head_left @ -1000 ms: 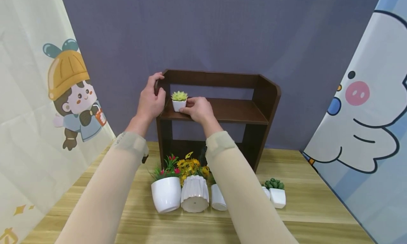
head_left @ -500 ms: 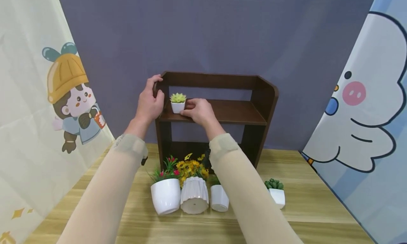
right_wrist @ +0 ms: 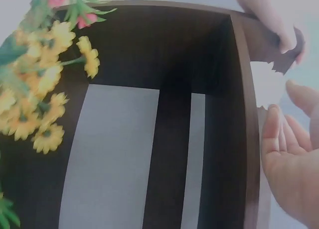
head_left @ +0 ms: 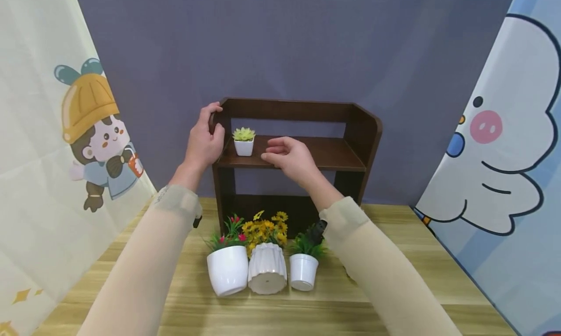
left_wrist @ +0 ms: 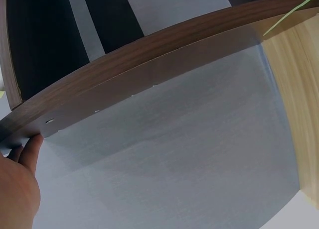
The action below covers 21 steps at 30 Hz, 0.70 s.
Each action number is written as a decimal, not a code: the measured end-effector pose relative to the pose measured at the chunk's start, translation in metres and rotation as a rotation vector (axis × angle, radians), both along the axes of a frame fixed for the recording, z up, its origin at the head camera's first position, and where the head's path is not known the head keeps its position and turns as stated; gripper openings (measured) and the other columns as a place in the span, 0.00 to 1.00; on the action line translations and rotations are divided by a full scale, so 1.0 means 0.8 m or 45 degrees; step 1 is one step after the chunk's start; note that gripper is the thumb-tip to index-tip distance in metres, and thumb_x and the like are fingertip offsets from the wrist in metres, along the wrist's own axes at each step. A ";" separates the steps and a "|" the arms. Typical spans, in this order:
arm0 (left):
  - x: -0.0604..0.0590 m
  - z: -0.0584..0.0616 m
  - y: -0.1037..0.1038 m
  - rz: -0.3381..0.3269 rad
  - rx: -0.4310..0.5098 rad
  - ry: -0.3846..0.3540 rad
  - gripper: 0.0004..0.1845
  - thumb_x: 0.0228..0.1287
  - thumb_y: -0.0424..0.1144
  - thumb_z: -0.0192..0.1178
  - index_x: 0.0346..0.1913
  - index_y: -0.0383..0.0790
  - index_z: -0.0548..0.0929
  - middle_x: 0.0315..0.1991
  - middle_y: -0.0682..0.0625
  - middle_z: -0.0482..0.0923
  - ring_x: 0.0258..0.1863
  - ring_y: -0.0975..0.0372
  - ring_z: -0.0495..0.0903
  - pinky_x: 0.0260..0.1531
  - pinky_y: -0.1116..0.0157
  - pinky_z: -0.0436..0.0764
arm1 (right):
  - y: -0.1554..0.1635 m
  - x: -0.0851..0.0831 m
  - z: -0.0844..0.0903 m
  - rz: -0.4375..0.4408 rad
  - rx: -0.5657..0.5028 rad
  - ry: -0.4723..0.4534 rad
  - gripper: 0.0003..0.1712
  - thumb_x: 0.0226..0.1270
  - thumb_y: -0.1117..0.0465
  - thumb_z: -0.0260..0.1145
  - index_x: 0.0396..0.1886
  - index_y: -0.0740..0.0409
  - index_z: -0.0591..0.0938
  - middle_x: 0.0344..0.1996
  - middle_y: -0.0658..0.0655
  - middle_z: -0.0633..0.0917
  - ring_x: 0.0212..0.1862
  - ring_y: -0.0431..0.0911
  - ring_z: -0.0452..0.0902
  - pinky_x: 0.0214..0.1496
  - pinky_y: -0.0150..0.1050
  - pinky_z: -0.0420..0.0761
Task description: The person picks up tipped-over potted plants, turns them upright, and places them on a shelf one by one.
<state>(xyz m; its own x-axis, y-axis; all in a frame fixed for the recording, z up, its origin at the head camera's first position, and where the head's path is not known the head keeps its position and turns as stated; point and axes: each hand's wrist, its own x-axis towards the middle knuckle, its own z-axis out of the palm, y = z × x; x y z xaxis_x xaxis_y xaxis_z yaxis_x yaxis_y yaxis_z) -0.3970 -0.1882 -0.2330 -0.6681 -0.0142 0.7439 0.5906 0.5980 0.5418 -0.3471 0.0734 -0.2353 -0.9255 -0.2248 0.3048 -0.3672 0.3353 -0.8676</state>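
Observation:
A small white square pot with a yellow-green succulent [head_left: 244, 142] stands upright on the upper board of a dark brown two-tier shelf [head_left: 328, 152], near its left end. My right hand [head_left: 291, 159] is just to the right of this pot, fingers relaxed with a gap between them and the pot. My left hand [head_left: 205, 140] grips the top of the shelf's left side panel. In the left wrist view, the fingers of the left hand [left_wrist: 20, 184] reach the panel's outer face. The right wrist view shows the right hand [right_wrist: 294, 164] beside the white pot [right_wrist: 266, 84].
On the wooden table [head_left: 245, 314] before the shelf are a white pot with red flowers [head_left: 228, 270], a ribbed pot with yellow flowers [head_left: 267, 270] and a white pot with green leaves [head_left: 303, 271]. A grey-blue curtain [head_left: 289, 44] hangs behind.
My right hand has let go of the small succulent pot and drawn back to the right. The pot stays on the upper board. My left hand keeps its grip on the side panel.

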 end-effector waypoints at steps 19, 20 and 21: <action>-0.001 0.000 -0.001 -0.011 0.007 -0.007 0.25 0.82 0.38 0.45 0.78 0.48 0.69 0.86 0.56 0.65 0.43 0.44 0.77 0.51 0.49 0.74 | 0.175 0.107 -0.100 0.029 0.207 -0.076 0.27 0.78 0.51 0.74 0.70 0.54 0.82 0.61 0.59 0.90 0.54 0.46 0.88 0.49 0.39 0.88; -0.002 0.000 -0.001 -0.010 0.009 -0.007 0.25 0.82 0.38 0.45 0.77 0.48 0.70 0.86 0.56 0.65 0.47 0.44 0.79 0.53 0.48 0.75 | 0.184 0.110 -0.105 0.030 0.215 -0.081 0.27 0.78 0.51 0.74 0.71 0.55 0.82 0.61 0.60 0.89 0.54 0.45 0.87 0.49 0.39 0.88; -0.002 0.000 -0.001 -0.008 0.012 -0.006 0.25 0.82 0.38 0.45 0.77 0.49 0.70 0.86 0.57 0.65 0.52 0.44 0.79 0.56 0.47 0.75 | 0.192 0.114 -0.110 0.029 0.220 -0.089 0.27 0.78 0.51 0.74 0.71 0.55 0.81 0.61 0.60 0.89 0.54 0.45 0.87 0.48 0.39 0.89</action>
